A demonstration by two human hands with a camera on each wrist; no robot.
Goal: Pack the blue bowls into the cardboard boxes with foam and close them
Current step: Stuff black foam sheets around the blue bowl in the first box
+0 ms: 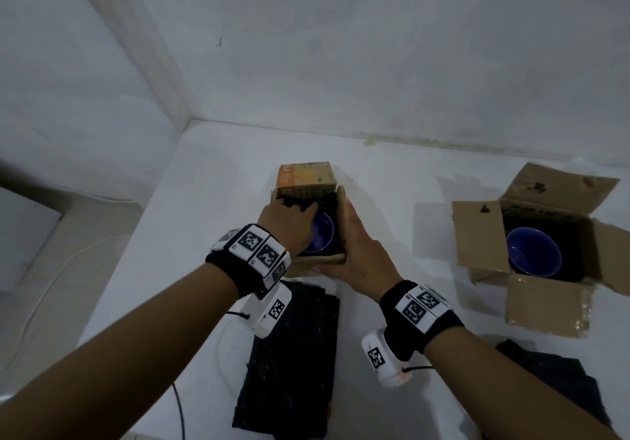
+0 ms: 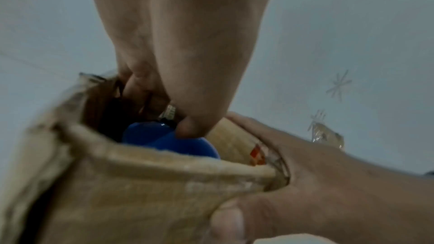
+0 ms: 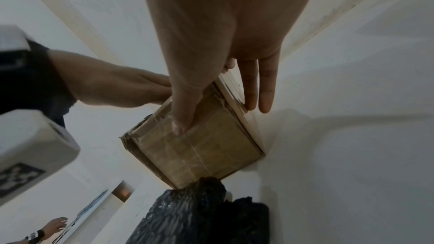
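Hands are both at the small cardboard box [image 1: 308, 225] near the middle of the white table [image 1: 392, 180]. The left hand [image 1: 286, 225] reaches down into the open top from the left, its fingers curled over the far inner side where black foam lines the wall; whether they pinch that foam or only press it cannot be told, though the left wrist view shows the thumb resting against the blue bowl [image 1: 322, 233]. That bowl sits upright inside, directly under and just right of the left hand. The right hand [image 1: 354, 248] clasps the box's near right corner from outside, thumb on the front face, straight fingers along the right wall. The next move likely turns on the left hand clearing the opening before the upright printed flap [image 1: 305, 175] at the back folds forward. A spare dark foam sheet [image 1: 293, 354], coarse and flat, lies just in front of the box. A second box [image 1: 542, 242], flaps splayed, holds another bowl [image 1: 533, 252] well to the right. Cardboard is creased and taped; bowls look glossy and smooth.
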